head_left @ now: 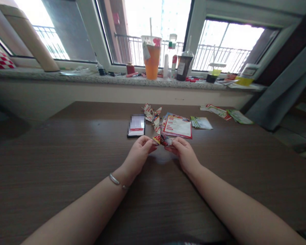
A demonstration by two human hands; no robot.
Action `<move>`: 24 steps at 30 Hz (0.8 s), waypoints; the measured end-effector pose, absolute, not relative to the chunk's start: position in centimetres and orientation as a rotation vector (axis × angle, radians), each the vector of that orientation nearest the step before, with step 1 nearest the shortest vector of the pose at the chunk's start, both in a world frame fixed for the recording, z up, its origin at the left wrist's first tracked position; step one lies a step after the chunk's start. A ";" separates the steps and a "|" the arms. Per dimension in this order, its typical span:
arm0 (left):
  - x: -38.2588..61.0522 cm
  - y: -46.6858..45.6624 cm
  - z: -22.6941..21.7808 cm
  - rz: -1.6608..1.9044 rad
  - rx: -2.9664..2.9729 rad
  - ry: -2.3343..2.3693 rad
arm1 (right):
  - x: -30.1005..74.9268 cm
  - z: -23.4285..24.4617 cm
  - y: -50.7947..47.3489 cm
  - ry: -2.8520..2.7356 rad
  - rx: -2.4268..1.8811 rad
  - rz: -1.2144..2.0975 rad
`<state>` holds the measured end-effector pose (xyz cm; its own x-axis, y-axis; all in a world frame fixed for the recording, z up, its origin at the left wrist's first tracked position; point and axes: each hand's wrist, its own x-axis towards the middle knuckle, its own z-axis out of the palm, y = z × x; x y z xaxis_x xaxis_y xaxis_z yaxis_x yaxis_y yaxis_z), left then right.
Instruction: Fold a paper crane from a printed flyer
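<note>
My left hand (140, 151) and my right hand (183, 153) meet over the middle of a dark wooden table (66, 163). Both pinch a small folded piece of printed paper (162, 139), red, yellow and white, held just above the tabletop. The fingers of both hands are closed on it. A silver bracelet (116, 180) circles my left wrist. Just beyond the held piece lie several folded paper shapes (152, 115) of the same print.
A phone (136, 126) lies screen up beyond my left hand. A red-edged leaflet (177, 127) and more leaflets (201, 122) lie to the right. On the windowsill stand an orange drink cup (152, 58), a dark drink cup (184, 66), small bottles and clutter.
</note>
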<state>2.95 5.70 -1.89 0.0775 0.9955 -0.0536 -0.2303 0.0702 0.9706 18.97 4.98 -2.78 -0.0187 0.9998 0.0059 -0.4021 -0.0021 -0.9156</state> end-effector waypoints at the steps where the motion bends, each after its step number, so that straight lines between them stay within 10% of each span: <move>1: 3.0 5.7 -1.9 1.208 0.989 1.016 | 19.0 -2.9 5.1 -0.873 -0.883 1.402; 24: 3.1 5.5 -2.2 1.181 1.016 0.956 | 19.0 -3.0 5.3 -1.052 -1.032 1.318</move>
<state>3.10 5.51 -2.18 0.1332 0.9895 -0.0554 -0.2601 0.0889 0.9615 18.97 5.31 -2.97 -0.0151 0.9999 0.0035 -0.2249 0.0000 -0.9744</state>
